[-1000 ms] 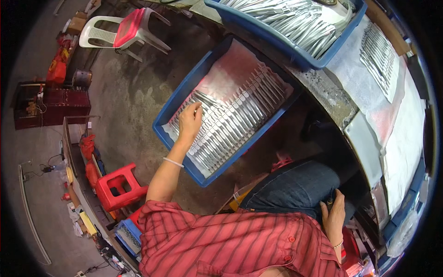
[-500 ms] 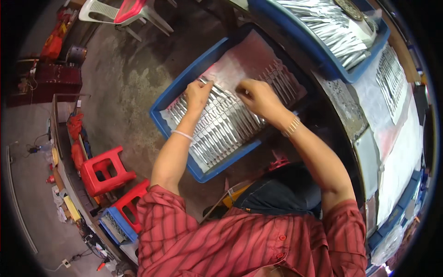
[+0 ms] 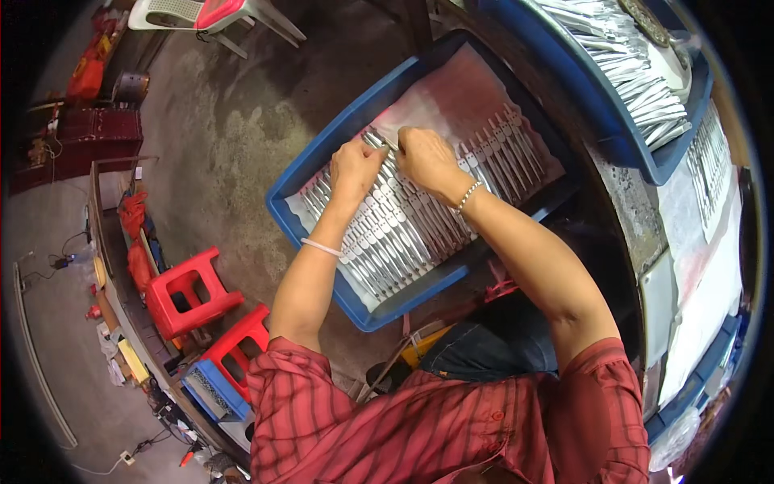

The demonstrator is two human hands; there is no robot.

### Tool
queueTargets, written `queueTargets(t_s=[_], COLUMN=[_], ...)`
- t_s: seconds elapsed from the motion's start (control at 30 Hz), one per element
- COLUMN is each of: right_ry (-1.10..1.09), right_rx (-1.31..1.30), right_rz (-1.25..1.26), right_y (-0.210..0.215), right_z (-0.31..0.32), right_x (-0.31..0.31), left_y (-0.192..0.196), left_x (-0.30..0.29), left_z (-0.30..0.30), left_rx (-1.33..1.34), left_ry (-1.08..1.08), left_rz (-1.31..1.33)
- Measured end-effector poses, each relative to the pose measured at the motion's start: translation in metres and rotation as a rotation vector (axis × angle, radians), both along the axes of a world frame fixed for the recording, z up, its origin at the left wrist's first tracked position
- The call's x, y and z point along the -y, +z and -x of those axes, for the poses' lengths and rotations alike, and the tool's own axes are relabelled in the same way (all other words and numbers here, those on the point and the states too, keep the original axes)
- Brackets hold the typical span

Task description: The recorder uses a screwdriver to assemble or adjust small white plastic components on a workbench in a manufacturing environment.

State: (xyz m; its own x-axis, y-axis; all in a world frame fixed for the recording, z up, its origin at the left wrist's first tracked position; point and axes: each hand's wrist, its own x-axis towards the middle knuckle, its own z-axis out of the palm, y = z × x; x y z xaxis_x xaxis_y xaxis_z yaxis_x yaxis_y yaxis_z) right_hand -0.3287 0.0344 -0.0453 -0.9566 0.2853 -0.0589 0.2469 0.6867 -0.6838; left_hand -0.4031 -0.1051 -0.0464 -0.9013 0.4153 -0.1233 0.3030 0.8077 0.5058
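A blue plastic tray [image 3: 278,211] lined with white paper holds rows of slim silver metal pieces [image 3: 403,242], pointed and laid side by side. My left hand [image 3: 355,171] is over the left part of the rows, its thumb and fingers closed on the end of one slim metal piece [image 3: 375,141]. Close beside it, my right hand [image 3: 431,165] is also closed, with its fingertips pinched near that same end. What lies between the right fingertips is too small to make out. Both hands hide part of the pieces beneath them.
On the right, a worktable [image 3: 625,189] bears a second blue bin [image 3: 597,101] heaped with metal pieces. More pieces lie on paper [image 3: 709,181] there. Red stools [image 3: 189,294] stand at the left, by a small blue box [image 3: 211,391]. A white and red chair [image 3: 218,14] stands at the far side.
My right hand has moved left, from the middle of the tray to beside my left hand, and its fingertips now meet near the left ones. The whole view has shifted slightly.
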Motion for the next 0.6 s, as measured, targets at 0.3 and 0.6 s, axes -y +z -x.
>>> queueTargets(t_s=[0.3, 0.6], right_ry=[0.013, 0.062], right_rx=[-0.042, -0.131], right_rz=[0.101, -0.187], right_y=[0.002, 0.023], right_z=[0.003, -0.003], right_x=[-0.008, 0.01], left_y=[0.006, 0.007], left_x=[0.002, 0.0], left_z=[0.0, -0.006], left_rx=[0.067, 0.017], left_ry=[0.026, 0.034], left_rz=[-0.008, -0.01])
